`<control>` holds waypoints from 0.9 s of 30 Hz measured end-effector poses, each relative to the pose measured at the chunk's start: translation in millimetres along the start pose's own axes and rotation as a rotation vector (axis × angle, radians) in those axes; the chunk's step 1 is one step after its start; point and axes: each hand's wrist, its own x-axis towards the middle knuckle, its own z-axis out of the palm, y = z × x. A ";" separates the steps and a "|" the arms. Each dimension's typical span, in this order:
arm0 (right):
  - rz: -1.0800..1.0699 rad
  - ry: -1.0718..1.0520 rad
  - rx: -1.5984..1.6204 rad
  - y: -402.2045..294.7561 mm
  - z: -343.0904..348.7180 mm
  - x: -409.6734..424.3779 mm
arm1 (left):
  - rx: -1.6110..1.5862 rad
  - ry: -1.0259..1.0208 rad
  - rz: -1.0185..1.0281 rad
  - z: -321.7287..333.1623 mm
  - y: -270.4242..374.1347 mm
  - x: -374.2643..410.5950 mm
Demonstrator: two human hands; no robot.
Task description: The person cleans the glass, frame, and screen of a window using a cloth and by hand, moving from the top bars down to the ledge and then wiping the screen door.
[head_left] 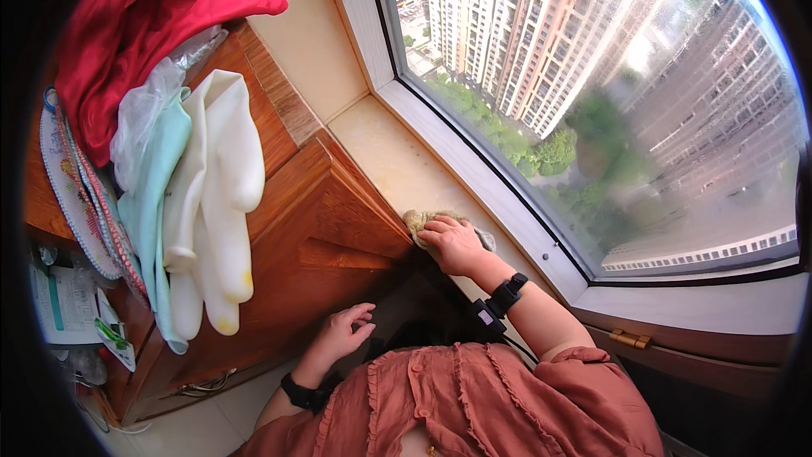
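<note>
My right hand presses a crumpled, yellowish-grey cleaning cloth against the tiled window sill. The fingers spread over the cloth, and its far end pokes out beyond the knuckles. Lower and to the left, my left hand hangs in the air in front of the wooden cabinet. It holds nothing, with the fingers slightly bent and apart. Along the sill runs the pale window frame, around a pane of window glass that looks blurred and streaked at the right.
White rubber gloves, a mint-green glove, a red cloth and patterned fabric pieces drape over the cabinet at left. Packets sit in an open space below. A brass-coloured hinge is at right.
</note>
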 end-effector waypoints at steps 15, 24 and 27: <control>0.316 0.328 -0.085 -12.0 6.8 -208.4 | 0.340 -0.029 0.802 124.4 131.3 157.1; 0.507 0.458 -0.017 -20.7 8.1 -244.2 | 0.444 -0.008 0.788 208.5 150.1 209.5; 0.482 0.483 0.004 -17.0 10.7 -245.7 | 0.480 -0.055 0.903 215.0 155.6 220.8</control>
